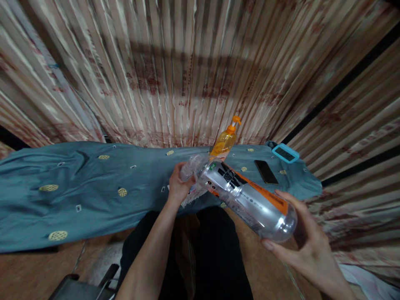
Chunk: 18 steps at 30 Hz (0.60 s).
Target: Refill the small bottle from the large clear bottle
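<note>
A large clear plastic bottle (243, 196) with a silver, black and orange label slants across the view in front of me. Its base end is gripped by my right hand (306, 237), fingers on the far side and thumb beneath. My left hand (181, 185) is closed around a clear plastic piece (190, 164) at the bottle's upper left end. Whether that piece is a cup or belongs to the bottle I cannot tell. Under the hands lies something pale and crumpled (195, 196), mostly hidden. Just behind the bottle stands an orange pump bottle (224, 141) of yellow liquid.
A grey-green cloth with yellow pineapple prints (93, 183) covers the long narrow table. On its right part lie a dark phone (266, 171) and a blue-framed digital clock (285, 153). Patterned curtains (187, 75) hang behind. A dark chair (81, 287) shows at lower left.
</note>
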Tool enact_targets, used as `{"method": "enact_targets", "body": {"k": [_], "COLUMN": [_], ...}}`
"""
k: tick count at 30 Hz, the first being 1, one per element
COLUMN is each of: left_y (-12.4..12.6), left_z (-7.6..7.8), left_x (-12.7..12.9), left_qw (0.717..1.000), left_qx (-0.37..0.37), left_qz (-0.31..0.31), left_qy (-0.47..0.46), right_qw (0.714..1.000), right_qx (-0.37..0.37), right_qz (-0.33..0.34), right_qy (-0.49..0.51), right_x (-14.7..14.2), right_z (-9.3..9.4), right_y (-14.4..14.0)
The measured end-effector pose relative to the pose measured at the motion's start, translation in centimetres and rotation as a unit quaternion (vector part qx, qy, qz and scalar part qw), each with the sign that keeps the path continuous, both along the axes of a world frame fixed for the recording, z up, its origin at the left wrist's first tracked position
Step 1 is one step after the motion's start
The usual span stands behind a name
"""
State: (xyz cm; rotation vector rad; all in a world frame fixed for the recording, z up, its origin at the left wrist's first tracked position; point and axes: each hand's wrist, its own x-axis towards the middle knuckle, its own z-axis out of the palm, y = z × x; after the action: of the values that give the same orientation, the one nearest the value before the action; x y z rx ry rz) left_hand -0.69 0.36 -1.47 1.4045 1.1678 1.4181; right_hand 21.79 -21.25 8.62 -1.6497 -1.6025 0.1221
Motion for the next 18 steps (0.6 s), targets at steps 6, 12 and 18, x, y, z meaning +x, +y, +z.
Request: {"method": "enact_targets", "body": {"k": [6,12,18], "left_y": [-0.17,-0.32,-0.33], "left_z": [0.28,0.3,0.2], "left_x": [-0.04,-0.04,0.01], "left_qw": [1.0,1.0,1.0], "left_qx": [-0.009,-0.007,-0.006], "left_qz": [-0.002,-0.003,-0.004], "left_qy": [0.008,0.017,0.01], "right_qw": [1.0,1.0,1.0], "right_qx": [-0.004,0.002,0.003], "right_qz": [0.002,0.01,0.013], "right_qy": [-0.001,-0.004,-0.002], "right_x": [0.02,-0.03,-0.05], "right_z": [0.07,0.14,0.04], "right_y": [-0.01,0.0,0.12]}}
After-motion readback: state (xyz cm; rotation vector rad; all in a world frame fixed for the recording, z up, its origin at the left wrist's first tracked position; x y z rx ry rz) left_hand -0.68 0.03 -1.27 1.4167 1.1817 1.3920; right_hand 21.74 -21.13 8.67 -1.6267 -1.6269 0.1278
